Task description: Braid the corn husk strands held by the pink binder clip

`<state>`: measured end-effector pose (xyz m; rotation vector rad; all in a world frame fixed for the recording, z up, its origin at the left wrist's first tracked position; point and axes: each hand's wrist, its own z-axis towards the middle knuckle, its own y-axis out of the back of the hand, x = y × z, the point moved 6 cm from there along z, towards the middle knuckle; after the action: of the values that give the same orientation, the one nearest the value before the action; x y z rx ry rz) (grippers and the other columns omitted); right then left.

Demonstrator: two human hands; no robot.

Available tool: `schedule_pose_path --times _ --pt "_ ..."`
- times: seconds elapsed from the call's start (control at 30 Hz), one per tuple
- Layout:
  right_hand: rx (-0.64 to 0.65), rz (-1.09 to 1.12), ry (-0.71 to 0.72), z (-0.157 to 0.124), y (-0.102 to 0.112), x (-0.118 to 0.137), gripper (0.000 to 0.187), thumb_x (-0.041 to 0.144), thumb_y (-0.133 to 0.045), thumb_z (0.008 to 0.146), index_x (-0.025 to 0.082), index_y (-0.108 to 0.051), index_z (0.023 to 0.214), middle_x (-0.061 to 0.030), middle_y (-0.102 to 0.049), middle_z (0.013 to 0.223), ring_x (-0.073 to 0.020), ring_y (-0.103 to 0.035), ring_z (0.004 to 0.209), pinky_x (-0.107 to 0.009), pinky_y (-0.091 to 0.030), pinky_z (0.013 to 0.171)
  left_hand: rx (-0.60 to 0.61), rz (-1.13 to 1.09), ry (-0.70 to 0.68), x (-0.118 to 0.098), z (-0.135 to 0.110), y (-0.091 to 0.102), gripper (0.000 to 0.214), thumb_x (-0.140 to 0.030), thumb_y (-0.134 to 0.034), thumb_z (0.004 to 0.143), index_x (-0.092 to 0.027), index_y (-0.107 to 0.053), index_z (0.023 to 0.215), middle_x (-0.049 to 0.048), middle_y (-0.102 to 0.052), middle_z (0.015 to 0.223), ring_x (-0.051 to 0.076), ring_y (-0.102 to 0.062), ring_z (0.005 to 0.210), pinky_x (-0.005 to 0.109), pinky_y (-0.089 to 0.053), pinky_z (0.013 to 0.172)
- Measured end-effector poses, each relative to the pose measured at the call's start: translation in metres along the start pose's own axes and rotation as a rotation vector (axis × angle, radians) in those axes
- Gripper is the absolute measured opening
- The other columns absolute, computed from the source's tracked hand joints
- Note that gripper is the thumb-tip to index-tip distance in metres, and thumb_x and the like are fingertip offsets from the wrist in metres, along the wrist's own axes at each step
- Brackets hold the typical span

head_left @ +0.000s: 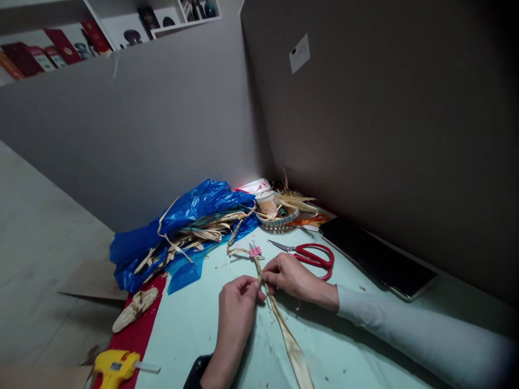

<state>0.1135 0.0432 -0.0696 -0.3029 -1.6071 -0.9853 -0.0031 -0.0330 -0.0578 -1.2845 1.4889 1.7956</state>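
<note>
A pale dried husk strip (290, 343) runs from a pink binder clip (255, 251) down toward the table's near edge, widening as it goes. Just below the clip, my left hand (239, 302) pinches it from the left, thumb and fingers together. On the other side, my right hand (290, 276) closes thumb and forefinger on the same spot; the exact grip is partly hidden by the fingers. From the clip a thin braided cord (233, 237) leads up and left to the husk pile. Red-handled scissors (314, 254) lie right behind my right hand, blades pointing left.
A blue plastic bag (194, 202) with husks (208, 229) spreads at the back left. A small basket (278, 222) holds a paper cup (266, 202). A dark tablet (373, 256) lies right. Front left are a husk sole-shaped piece (135, 309) and a yellow glue gun (115, 367).
</note>
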Motion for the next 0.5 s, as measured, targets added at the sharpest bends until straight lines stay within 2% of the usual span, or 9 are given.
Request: schedule_pose_path --times 0.07,0.17,0.23,0.33,0.43,0.47,0.5 --pt "0.004 0.044 0.002 -0.001 0.000 0.000 0.026 0.021 -0.051 0.078 0.012 -0.069 0.061 -0.0013 -0.062 0.055 -0.0106 -0.048 0.053 -0.021 -0.032 0.053 -0.016 0.069 -0.047 -0.009 -0.007 -0.005 0.024 -0.030 -0.055 0.079 -0.019 -0.066 0.061 0.0060 -0.067 0.059 0.020 -0.057 0.058 0.028 -0.035 0.060" --pt "0.035 0.124 -0.012 -0.001 -0.001 -0.002 0.025 0.023 -0.052 0.077 0.013 -0.066 0.059 0.0011 -0.055 0.050 -0.0094 -0.044 0.049 -0.020 -0.030 0.048 -0.105 0.263 -0.135 -0.016 -0.020 -0.015 0.019 -0.023 -0.056 0.079 -0.021 -0.067 0.064 0.0091 -0.067 0.062 0.024 -0.056 0.057 0.032 -0.030 0.060" --pt "0.066 0.181 -0.032 -0.001 -0.003 -0.006 0.025 0.024 -0.052 0.076 0.013 -0.061 0.055 0.0030 -0.049 0.047 -0.0081 -0.039 0.045 -0.020 -0.026 0.044 -0.133 0.326 -0.187 -0.018 -0.028 -0.024 0.015 -0.018 -0.057 0.078 -0.021 -0.071 0.075 0.0130 -0.069 0.070 0.027 -0.059 0.062 0.034 -0.030 0.063" --pt "0.098 0.255 -0.061 0.001 -0.005 -0.011 0.024 0.026 -0.057 0.075 0.014 -0.057 0.055 0.0048 -0.044 0.046 -0.0068 -0.035 0.043 -0.020 -0.023 0.041 -0.107 0.372 -0.192 -0.017 -0.035 -0.032 0.019 -0.015 -0.058 0.076 -0.019 -0.072 0.088 0.0165 -0.069 0.079 0.030 -0.059 0.066 0.035 -0.029 0.063" --pt "0.110 0.317 -0.093 0.002 -0.006 -0.011 0.020 0.025 -0.062 0.071 0.013 -0.058 0.055 0.0053 -0.043 0.046 -0.0059 -0.034 0.044 -0.020 -0.021 0.041 -0.078 0.349 -0.172 -0.019 -0.032 -0.023 0.010 -0.022 -0.063 0.076 -0.021 -0.072 0.073 0.0124 -0.066 0.071 0.026 -0.054 0.062 0.034 -0.027 0.063" --pt "0.117 0.341 -0.106 0.002 -0.006 -0.010 0.020 0.024 -0.062 0.072 0.012 -0.059 0.056 0.0056 -0.043 0.045 -0.0055 -0.032 0.043 -0.020 -0.020 0.041 -0.078 0.280 -0.157 -0.019 -0.028 -0.016 0.012 -0.026 -0.066 0.076 -0.021 -0.071 0.066 0.0102 -0.065 0.068 0.024 -0.052 0.063 0.033 -0.028 0.064" --pt "0.128 0.368 -0.121 0.002 -0.006 -0.008 0.020 0.024 -0.061 0.072 0.012 -0.061 0.057 0.0057 -0.043 0.044 -0.0050 -0.029 0.041 -0.020 -0.018 0.040 -0.101 0.194 -0.113 -0.017 -0.022 -0.007 0.022 -0.031 -0.067 0.075 -0.021 -0.066 0.056 0.0081 -0.061 0.063 0.023 -0.050 0.063 0.033 -0.029 0.065"
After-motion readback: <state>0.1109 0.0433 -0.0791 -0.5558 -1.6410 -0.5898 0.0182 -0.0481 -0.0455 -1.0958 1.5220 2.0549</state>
